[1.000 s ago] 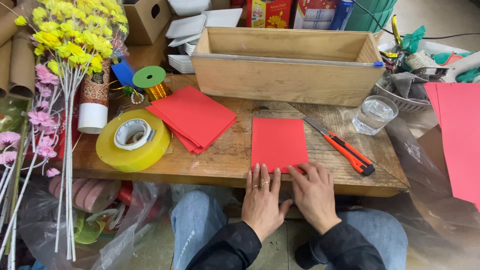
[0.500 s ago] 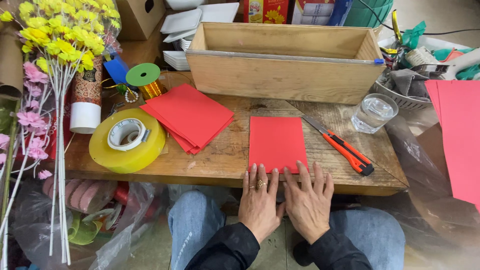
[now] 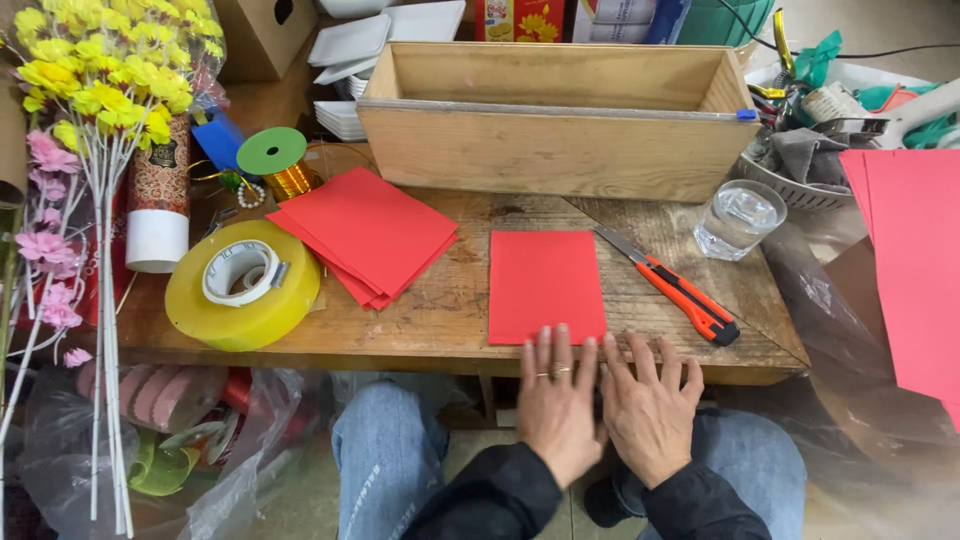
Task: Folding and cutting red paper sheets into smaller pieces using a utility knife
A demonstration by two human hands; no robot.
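Hands lie flat, side by side, at the near edge of a wooden table (image 3: 440, 320). The left hand (image 3: 556, 400) has its fingers spread a little, and the tips touch the bottom edge of a red paper sheet (image 3: 545, 285). That hand wears rings. The right hand (image 3: 650, 405) sits just beside it, fingers spread too, resting on the table edge near the sheet's lower right corner. Neither hand grips or pinches anything. The red paper sheet lies flat on the table, straight up and down, in front of both hands. Just to its right lies an orange box cutter (image 3: 680, 290), slanted, with its blade pointing away toward a long wooden box (image 3: 555, 150) at the back of the table. A clear glass of water (image 3: 738, 218) stands near the cutter, farther right. To the left of the sheet is a stack of red papers (image 3: 365, 235), turned at an angle. Farther left sits a big yellow tape roll (image 3: 243, 285). Behind it is a spool of gold ribbon (image 3: 275, 165) with a green top. Yellow and pink fake flowers (image 3: 90, 90) stand at the far left. More red paper (image 3: 915, 260) hangs at the right edge. Blue jeans (image 3: 385, 450) show below the table.
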